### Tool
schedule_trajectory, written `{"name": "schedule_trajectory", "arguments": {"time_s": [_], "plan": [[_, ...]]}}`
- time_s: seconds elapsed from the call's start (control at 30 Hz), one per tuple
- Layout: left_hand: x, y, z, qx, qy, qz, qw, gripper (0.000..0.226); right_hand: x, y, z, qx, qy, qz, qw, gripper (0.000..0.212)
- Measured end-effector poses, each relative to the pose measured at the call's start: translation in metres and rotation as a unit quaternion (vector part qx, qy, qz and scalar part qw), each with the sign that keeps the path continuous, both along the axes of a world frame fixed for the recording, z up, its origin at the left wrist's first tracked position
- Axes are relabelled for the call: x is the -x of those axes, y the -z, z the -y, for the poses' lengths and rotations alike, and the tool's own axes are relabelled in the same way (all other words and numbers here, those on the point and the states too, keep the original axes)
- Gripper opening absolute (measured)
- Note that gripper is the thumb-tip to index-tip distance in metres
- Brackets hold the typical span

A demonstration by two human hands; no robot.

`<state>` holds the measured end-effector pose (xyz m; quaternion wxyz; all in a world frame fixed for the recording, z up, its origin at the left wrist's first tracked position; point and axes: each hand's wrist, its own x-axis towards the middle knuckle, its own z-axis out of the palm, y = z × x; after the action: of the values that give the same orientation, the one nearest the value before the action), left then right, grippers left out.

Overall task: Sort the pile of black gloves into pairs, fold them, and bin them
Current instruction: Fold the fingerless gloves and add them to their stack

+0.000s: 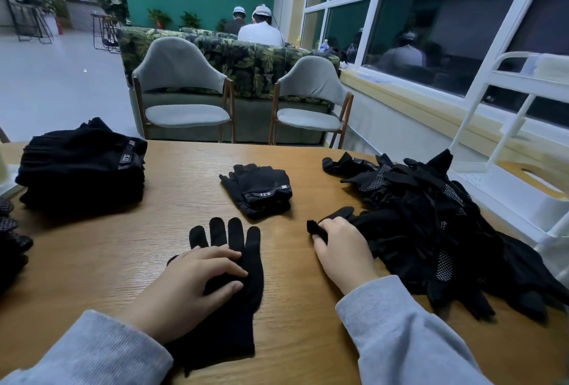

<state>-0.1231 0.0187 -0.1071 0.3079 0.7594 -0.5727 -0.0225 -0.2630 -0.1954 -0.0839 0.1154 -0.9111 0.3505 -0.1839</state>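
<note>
Pressing our left hand [197, 280], fingers spread, on a flat black knit glove [234, 286] lying on the wooden desk [172, 200], we are pinching a black glove fingertip [315, 228] with our right hand [341, 249] beside the loose black glove pile [431, 224]; a folded pair [261, 190] is lying between, a folded stack [83, 166] far left.

Stacked gloves [83, 166] left on table [172, 230], folded pair [258, 190] centre, loose pile [431, 224] right

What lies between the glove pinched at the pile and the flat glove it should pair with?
Nothing visible. Only bare table separates the right hand, pinching a glove at the pile, from the flat glove under the left hand.
</note>
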Motion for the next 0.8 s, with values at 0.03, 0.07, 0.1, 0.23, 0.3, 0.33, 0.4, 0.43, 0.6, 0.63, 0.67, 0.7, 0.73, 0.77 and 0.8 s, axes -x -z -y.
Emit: {"name": "schedule_trajectory", "arguments": {"time_s": [0.03, 0.07, 0.1, 0.23, 0.3, 0.33, 0.4, 0.43, 0.6, 0.63, 0.67, 0.7, 0.73, 0.77, 0.8], "plan": [[-0.001, 0.001, 0.000, 0.003, 0.000, -0.001, 1.000, 0.044, 0.001, 0.000, -0.003, -0.002, -0.018, 0.011, 1.000, 0.026], [-0.002, 0.001, 0.000, 0.007, 0.000, -0.001, 1.000, 0.043, 0.002, 0.000, -0.007, -0.003, -0.038, 0.021, 0.999, 0.026], [-0.002, 0.002, 0.000, 0.011, 0.000, -0.003, 1.000, 0.045, 0.002, 0.001, -0.011, -0.004, -0.059, 0.031, 0.998, 0.026], [-0.002, 0.002, 0.001, 0.023, -0.004, -0.006, 1.000, 0.043, 0.002, 0.002, -0.028, 0.005, -0.136, 0.061, 0.989, 0.021], [-0.002, 0.002, 0.000, 0.031, -0.004, -0.007, 0.999, 0.040, 0.004, 0.001, -0.035, 0.007, -0.165, 0.075, 0.983, 0.021], [-0.001, 0.001, 0.000, 0.034, -0.002, -0.008, 0.999, 0.040, 0.005, 0.002, -0.038, 0.007, -0.178, 0.080, 0.981, 0.021], [-0.001, 0.000, 0.000, 0.037, 0.001, -0.006, 0.999, 0.040, 0.006, 0.002, -0.045, 0.003, -0.199, 0.091, 0.976, 0.022], [0.000, -0.001, 0.001, 0.041, 0.003, -0.005, 0.999, 0.040, 0.006, 0.002, -0.048, -0.001, -0.205, 0.099, 0.974, 0.022], [0.014, -0.008, 0.004, 0.088, -0.006, -0.007, 0.996, 0.041, 0.007, 0.003, -0.061, -0.020, -0.217, 0.114, 0.969, 0.020], [0.017, -0.008, 0.004, 0.093, -0.010, -0.003, 0.996, 0.041, 0.008, 0.003, -0.063, -0.030, -0.216, 0.123, 0.968, 0.018], [0.020, -0.008, 0.005, 0.094, -0.009, 0.006, 0.996, 0.040, 0.008, 0.002, -0.064, -0.041, -0.209, 0.138, 0.967, 0.014], [0.021, -0.007, 0.006, 0.091, -0.005, 0.017, 0.996, 0.037, 0.009, 0.001, -0.064, -0.053, -0.197, 0.155, 0.967, 0.010], [0.022, -0.006, 0.006, 0.084, 0.001, 0.028, 0.996, 0.034, 0.010, 0.000, -0.064, -0.066, -0.180, 0.172, 0.966, 0.011], [0.021, -0.004, 0.007, 0.077, 0.006, 0.038, 0.996, 0.031, 0.011, -0.001, -0.062, -0.082, -0.162, 0.187, 0.965, 0.015], [0.019, -0.001, 0.007, 0.071, 0.011, 0.044, 0.996, 0.027, 0.012, -0.002, -0.061, -0.098, -0.148, 0.200, 0.964, 0.019]]}}
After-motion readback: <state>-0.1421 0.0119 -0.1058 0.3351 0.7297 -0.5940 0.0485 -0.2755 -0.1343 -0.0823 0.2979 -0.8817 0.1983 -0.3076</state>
